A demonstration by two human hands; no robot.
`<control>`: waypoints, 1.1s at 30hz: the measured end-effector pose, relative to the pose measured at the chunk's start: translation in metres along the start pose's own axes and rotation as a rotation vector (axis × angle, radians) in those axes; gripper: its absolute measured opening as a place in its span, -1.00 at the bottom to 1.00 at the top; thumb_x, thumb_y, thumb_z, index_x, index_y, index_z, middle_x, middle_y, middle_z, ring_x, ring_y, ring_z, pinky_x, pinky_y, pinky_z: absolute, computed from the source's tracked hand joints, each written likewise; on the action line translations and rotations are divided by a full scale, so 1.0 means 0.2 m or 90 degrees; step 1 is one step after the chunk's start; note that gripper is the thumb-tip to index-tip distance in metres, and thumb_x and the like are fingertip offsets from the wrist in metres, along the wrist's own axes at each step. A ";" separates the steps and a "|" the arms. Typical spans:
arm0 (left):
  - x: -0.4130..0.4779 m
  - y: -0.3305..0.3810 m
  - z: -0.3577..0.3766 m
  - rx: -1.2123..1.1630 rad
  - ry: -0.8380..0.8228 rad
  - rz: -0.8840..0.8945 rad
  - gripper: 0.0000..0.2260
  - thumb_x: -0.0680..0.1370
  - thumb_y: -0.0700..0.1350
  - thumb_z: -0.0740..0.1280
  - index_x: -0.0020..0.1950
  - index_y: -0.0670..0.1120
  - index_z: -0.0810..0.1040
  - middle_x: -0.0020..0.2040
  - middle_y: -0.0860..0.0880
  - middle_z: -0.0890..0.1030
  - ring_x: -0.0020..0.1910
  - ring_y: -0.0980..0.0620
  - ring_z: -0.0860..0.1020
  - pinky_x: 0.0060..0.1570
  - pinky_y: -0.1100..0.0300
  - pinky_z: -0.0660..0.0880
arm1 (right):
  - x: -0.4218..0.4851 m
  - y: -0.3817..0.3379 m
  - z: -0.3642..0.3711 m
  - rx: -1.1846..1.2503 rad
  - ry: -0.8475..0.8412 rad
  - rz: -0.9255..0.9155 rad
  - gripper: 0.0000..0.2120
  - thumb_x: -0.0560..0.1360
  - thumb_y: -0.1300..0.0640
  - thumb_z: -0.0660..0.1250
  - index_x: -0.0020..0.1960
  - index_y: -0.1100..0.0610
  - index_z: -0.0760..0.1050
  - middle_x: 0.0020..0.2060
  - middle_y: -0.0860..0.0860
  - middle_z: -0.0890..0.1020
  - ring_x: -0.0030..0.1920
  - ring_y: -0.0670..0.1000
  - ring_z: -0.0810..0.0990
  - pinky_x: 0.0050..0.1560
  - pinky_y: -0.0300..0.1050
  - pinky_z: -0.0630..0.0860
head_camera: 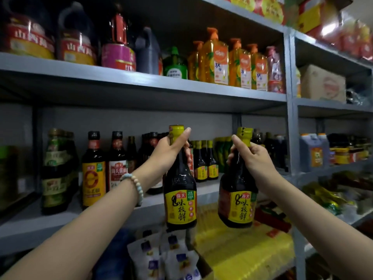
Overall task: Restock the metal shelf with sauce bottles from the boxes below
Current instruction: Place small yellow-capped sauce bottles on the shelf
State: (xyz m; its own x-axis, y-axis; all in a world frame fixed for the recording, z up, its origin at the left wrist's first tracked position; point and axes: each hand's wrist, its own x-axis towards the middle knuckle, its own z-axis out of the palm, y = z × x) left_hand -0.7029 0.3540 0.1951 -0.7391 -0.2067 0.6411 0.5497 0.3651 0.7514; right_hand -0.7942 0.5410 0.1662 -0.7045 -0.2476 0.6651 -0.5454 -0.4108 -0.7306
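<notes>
at the metal shelf [40,225]
left grip [171,148] wrapped the neck of the left sauce bottle [180,195], right grip [254,156] held the right sauce bottle [238,199]; both hung before the shelf edge.

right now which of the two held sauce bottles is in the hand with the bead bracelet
The bottle in the left hand: the bead bracelet is on that wrist. The right hand, gripping the other bottle, has a bare wrist.
</notes>
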 end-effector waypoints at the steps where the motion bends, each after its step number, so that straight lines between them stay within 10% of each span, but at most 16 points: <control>1: 0.05 -0.02 0.04 -0.009 -0.001 0.005 -0.65 0.53 0.16 0.25 -0.26 -0.11 0.47 -0.42 -0.01 0.54 -0.37 0.00 0.55 -0.20 0.08 0.52 | 0.07 0.03 -0.03 0.002 -0.009 -0.005 -0.73 0.49 -0.02 0.34 -0.23 0.18 0.47 -0.43 0.06 0.57 -0.38 0.02 0.58 -0.26 -0.12 0.56; 12: 0.73 -0.40 0.42 0.074 0.139 -0.006 -0.62 0.54 0.20 0.17 -0.26 -0.08 0.46 -0.40 0.02 0.56 -0.36 0.14 0.59 0.14 0.15 0.41 | 0.87 0.47 -0.34 -0.019 -0.108 -0.043 -0.74 0.47 -0.03 0.38 -0.22 0.17 0.51 -0.42 0.04 0.61 -0.32 0.04 0.60 -0.16 -0.03 0.53; 16: 0.92 -0.56 0.47 0.094 0.155 -0.027 -0.62 0.51 0.24 0.21 -0.27 -0.05 0.47 -0.42 0.03 0.57 -0.32 0.02 0.60 0.23 -0.14 0.41 | 1.07 0.64 -0.38 0.002 -0.114 -0.029 -0.75 0.48 0.00 0.38 -0.25 0.16 0.49 -0.40 0.09 0.60 -0.30 0.08 0.59 -0.11 0.05 0.53; 25: 1.09 -0.90 0.50 0.142 0.180 -0.043 -0.67 0.57 0.11 0.17 -0.23 -0.11 0.42 -0.40 -0.01 0.51 -0.42 0.09 0.53 -0.18 0.38 0.48 | 1.27 0.98 -0.40 0.015 -0.148 0.012 -0.81 0.48 0.04 0.38 -0.23 0.14 0.53 -0.42 0.03 0.63 -0.37 -0.03 0.64 -0.25 -0.14 0.57; 33: 1.13 -1.07 0.52 0.139 0.171 -0.057 -0.68 0.57 0.10 0.16 -0.22 -0.10 0.42 -0.40 0.00 0.51 -0.37 0.07 0.54 -0.20 0.40 0.48 | 1.31 1.16 -0.40 0.029 -0.170 0.031 -0.79 0.47 0.06 0.38 -0.20 0.20 0.57 -0.42 0.05 0.62 -0.37 -0.01 0.63 -0.25 -0.15 0.60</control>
State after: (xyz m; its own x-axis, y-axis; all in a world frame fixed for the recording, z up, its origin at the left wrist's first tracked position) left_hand -1.0281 0.3244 0.1621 -0.6359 -0.4675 0.6141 0.3693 0.5144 0.7740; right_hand -1.1423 0.4517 0.1595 -0.5813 -0.4883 0.6509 -0.4886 -0.4301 -0.7591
